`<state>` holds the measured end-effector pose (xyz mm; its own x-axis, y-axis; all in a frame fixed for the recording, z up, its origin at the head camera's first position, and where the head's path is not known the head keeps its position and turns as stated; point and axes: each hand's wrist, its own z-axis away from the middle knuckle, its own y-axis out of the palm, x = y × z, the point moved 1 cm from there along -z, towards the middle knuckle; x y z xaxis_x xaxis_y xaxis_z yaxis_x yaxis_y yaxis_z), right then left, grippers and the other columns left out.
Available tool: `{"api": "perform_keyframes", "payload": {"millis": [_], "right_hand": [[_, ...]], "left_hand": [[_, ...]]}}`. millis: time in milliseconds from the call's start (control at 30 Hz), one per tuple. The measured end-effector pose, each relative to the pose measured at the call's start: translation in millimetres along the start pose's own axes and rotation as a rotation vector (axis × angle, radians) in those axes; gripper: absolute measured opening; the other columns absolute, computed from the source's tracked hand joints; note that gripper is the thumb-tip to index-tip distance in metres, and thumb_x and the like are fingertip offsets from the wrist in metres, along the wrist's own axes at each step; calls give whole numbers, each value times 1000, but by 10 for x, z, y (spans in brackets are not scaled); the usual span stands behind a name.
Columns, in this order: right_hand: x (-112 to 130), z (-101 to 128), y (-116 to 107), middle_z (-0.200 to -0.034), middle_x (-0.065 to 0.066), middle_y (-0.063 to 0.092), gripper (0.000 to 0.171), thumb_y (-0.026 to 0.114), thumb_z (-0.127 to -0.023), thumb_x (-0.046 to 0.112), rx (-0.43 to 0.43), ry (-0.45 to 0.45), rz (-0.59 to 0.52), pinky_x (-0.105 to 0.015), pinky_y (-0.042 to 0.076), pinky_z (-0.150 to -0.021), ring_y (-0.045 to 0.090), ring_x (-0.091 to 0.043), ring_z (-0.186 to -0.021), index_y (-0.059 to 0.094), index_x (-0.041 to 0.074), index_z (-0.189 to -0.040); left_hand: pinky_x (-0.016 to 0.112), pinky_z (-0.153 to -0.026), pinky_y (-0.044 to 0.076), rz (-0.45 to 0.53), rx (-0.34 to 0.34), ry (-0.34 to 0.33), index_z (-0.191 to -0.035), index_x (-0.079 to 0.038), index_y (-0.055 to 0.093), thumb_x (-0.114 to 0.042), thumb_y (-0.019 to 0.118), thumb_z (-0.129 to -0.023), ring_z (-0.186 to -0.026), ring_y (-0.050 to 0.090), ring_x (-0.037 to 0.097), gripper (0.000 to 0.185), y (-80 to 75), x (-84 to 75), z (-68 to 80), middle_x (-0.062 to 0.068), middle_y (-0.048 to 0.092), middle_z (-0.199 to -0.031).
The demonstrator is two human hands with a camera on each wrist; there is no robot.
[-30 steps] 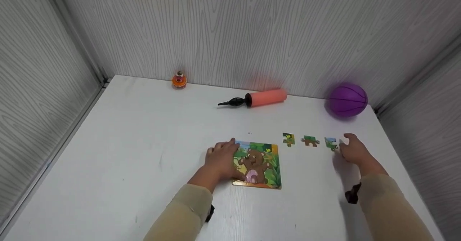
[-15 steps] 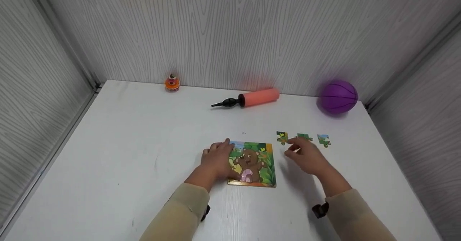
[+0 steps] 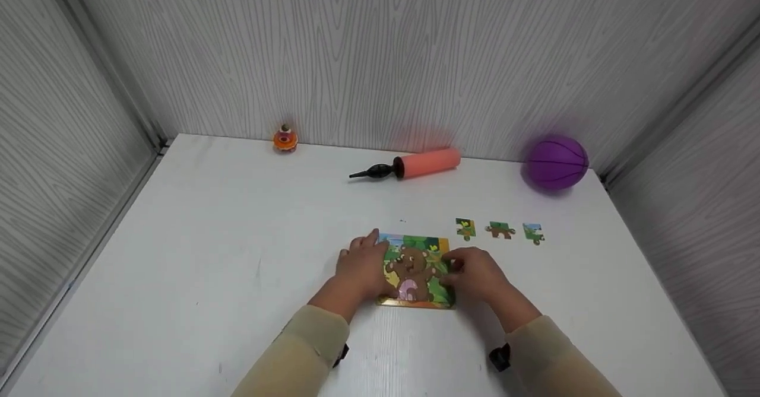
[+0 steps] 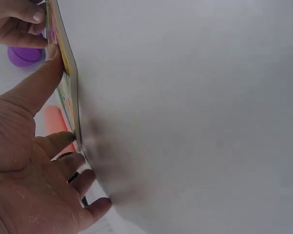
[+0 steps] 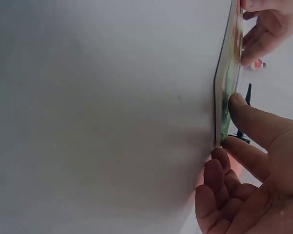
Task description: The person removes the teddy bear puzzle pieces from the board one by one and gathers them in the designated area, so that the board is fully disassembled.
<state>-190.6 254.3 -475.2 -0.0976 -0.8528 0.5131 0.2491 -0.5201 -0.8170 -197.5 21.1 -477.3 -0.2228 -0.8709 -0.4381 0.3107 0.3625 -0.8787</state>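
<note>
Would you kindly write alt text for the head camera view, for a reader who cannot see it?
Both hands rest on a bear puzzle board on a white table, the left hand on its left side, the right hand on its right. Three loose puzzle pieces lie right of it; a pink pump, a purple ball and a small orange toy sit by the wall.

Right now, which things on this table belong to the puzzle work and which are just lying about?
In the work: bear puzzle board, held at its edges by the left hand and the right hand; three loose puzzle pieces to its right.

Lying about: orange pump, purple ball, small orange toy, all near the back wall.
</note>
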Motion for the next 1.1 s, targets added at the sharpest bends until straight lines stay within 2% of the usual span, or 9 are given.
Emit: {"api": "perform_keyframes", "payload": {"millis": [67, 167, 233, 300, 467, 733, 900, 1100], "right_hand": [[-8, -4, -2, -97, 0, 63, 37, 79, -79, 21, 0, 7, -1, -37, 49, -80, 55, -18, -87, 69, 17, -114], [-19, -4, -15, -96, 0, 63, 34, 79, -79, 20, -2, 12, -3, -37, 49, -80, 55, -18, -87, 70, 17, -112], [-24, -11, -17, -95, 0, 63, 33, 79, -79, 19, -1, 13, -10, -37, 49, -79, 55, -18, -87, 70, 16, -110], [-20, -23, -13, -95, 0, 63, 32, 79, -79, 20, 8, 13, -22, -36, 49, -78, 55, -18, -87, 70, 17, -109], [-14, -58, 6, -95, -1, 61, 31, 79, -79, 20, 34, 30, -42, -35, 47, -76, 54, -19, -87, 67, 18, -107], [-17, -59, 40, -92, -1, 59, 33, 80, -75, 13, -8, -13, -50, -34, 46, -74, 52, -18, -84, 63, 16, -103], [17, -12, 50, -92, 0, 60, 34, 80, -75, 13, -38, -44, -70, -34, 48, -75, 54, -18, -85, 61, 15, -103], [25, 28, 48, -93, 0, 60, 35, 79, -77, 12, -17, -40, -70, -34, 49, -74, 55, -18, -85, 60, 16, -106]], "left_hand": [[53, -105, 30, -50, -1, 40, -146, -18, 41, -39, 84, -69, -141, 21, 30, 90, 8, -103, 21, 5, 20, -158], [58, -104, 30, -132, 21, 143, -144, -18, 44, -26, 74, -81, -142, 22, 30, 70, 36, -271, 75, 3, 26, -156], [60, -103, 30, -146, 54, 195, -144, -21, 44, -24, 64, -89, -141, 24, 29, 58, 68, -343, 109, 1, 29, -155], [62, -101, 32, -160, 78, 220, -144, -27, 43, -29, 59, -92, -140, 27, 29, 55, 99, -377, 126, -1, 31, -154], [64, -97, 34, -185, 69, 219, -143, -38, 42, -40, 67, -85, -137, 31, 30, 64, 138, -386, 135, -5, 28, -155], [63, -98, 34, -126, 36, 168, -143, -23, 46, -32, 58, -91, -136, 33, 29, 54, 139, -408, 166, -2, 34, -152], [62, -98, 34, -108, 37, 154, -142, -25, 46, -33, 60, -90, -135, 33, 29, 55, 129, -392, 171, -4, 37, -150], [63, -99, 32, -83, 44, 161, -143, -28, 45, -33, 62, -88, -136, 32, 30, 58, 127, -375, 193, -5, 35, -151]]}}
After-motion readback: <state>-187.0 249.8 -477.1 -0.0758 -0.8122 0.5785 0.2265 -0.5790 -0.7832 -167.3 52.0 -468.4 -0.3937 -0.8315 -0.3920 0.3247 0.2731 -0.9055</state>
